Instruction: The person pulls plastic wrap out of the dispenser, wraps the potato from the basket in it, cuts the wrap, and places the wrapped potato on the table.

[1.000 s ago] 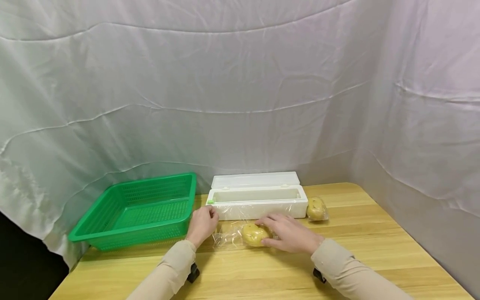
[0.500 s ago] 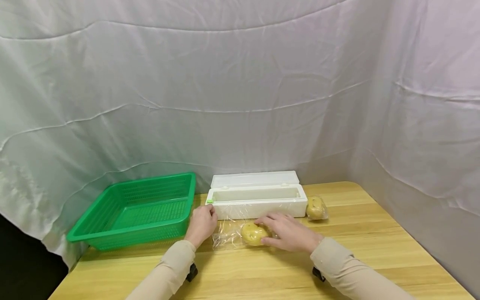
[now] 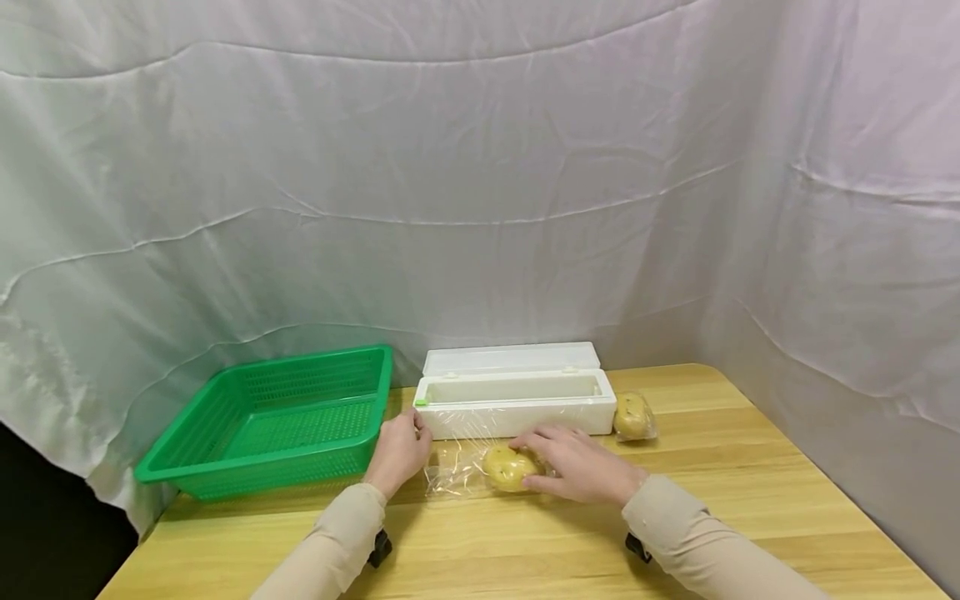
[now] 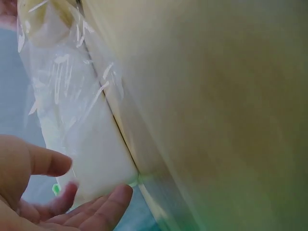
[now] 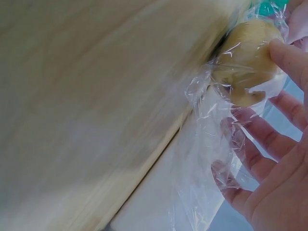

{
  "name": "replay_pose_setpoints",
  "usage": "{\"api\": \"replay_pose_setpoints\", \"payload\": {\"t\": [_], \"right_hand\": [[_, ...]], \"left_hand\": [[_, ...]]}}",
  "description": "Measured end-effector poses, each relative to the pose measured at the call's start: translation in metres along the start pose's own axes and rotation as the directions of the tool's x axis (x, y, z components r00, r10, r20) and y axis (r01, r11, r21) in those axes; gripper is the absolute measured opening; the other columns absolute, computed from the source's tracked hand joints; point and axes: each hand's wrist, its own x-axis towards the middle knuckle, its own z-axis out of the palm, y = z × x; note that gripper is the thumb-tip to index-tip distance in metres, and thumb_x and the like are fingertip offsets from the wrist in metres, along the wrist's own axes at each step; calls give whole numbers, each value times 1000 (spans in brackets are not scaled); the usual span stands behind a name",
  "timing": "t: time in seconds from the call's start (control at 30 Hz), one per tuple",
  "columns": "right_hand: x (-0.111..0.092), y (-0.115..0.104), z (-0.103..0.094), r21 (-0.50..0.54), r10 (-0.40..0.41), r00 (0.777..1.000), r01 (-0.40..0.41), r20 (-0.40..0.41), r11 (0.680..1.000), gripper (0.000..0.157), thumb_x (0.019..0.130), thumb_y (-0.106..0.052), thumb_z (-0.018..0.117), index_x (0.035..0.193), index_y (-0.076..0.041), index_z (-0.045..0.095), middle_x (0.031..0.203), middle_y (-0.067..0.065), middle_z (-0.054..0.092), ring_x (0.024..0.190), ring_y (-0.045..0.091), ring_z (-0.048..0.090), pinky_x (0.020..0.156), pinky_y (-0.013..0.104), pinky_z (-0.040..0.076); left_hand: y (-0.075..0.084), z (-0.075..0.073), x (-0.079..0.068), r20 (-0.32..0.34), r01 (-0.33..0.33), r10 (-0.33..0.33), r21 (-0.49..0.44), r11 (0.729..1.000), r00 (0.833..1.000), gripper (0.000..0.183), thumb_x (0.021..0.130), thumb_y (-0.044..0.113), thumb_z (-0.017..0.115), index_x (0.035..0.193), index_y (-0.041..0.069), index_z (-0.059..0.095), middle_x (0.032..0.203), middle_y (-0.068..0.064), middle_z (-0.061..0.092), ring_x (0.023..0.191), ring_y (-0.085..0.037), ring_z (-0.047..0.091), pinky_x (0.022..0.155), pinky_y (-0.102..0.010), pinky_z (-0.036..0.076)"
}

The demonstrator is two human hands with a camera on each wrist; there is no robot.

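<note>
A potato (image 3: 507, 468) under clear plastic film (image 3: 453, 473) lies on the table just in front of a long white cling film dispenser (image 3: 525, 421) with its lid raised. My right hand (image 3: 581, 468) holds the potato from the right; thumb and forefinger rest against it, while the other fingers spread behind the film (image 5: 199, 144). Film stretches from the dispenser's front down to the potato. My left hand (image 3: 399, 450) is at the dispenser's front left corner, close to a small green slider (image 3: 422, 402). In the left wrist view, its thumb and fingers stand apart with nothing between them.
To the left is a green plastic basket (image 3: 258, 462), close to the left hand. A second potato (image 3: 632, 417), wrapped in film, sits against the dispenser's right end. A pale curtain (image 3: 480, 167) hangs behind the wooden table (image 3: 750, 467).
My left hand has shifted slightly down and left at the dispenser's corner. The right hand, potato and dispenser have stayed in place.
</note>
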Motion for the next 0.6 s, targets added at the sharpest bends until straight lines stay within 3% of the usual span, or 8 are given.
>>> {"api": "replay_pose_setpoints", "payload": {"t": [0.13, 0.2, 0.3, 0.43, 0.6], "right_hand": [[0, -1, 0, -3, -6, 1000, 6, -2, 1000, 58, 101, -47, 72, 148, -16, 62, 144, 6, 66, 134, 29, 62, 115, 62, 47], [1, -1, 0, -9, -11, 1000, 11, -5, 1000, 58, 101, -48, 72, 148, -16, 62, 143, 5, 67, 133, 27, 63, 114, 60, 49], [1, -1, 0, -11, -18, 1000, 18, -14, 1000, 58, 100, -48, 72, 147, -16, 63, 141, 4, 68, 130, 25, 64, 112, 58, 51], [1, -3, 0, -7, -27, 999, 27, -26, 1000, 57, 100, -47, 73, 147, -17, 62, 141, 3, 68, 130, 24, 64, 112, 58, 51], [1, -3, 1, -12, -36, 999, 35, -30, 999, 55, 100, -48, 73, 146, -19, 63, 142, 1, 67, 131, 24, 64, 111, 59, 51]], "left_hand": [[1, 1, -2, 25, 45, -43, -100, 994, 999, 37, 103, 20, 70, 122, -1, 46, 86, -16, 66, 78, -30, 66, 70, -45, 55], [2, 2, -1, 36, 55, -50, -148, 987, 998, 51, 104, 26, 71, 136, 1, 41, 98, -25, 72, 90, -38, 73, 80, -53, 59], [3, 3, 1, 55, 80, -71, -188, 979, 996, 65, 106, 32, 69, 151, 3, 33, 118, -36, 71, 113, -49, 72, 96, -63, 58], [1, 5, 8, 75, 119, -106, -192, 974, 992, 66, 109, 34, 63, 157, 3, 30, 127, -37, 69, 119, -51, 69, 99, -64, 56], [0, 8, 13, 82, 119, -105, -193, 974, 991, 57, 111, 32, 60, 154, 2, 36, 134, -38, 66, 126, -53, 66, 103, -65, 55]]}}
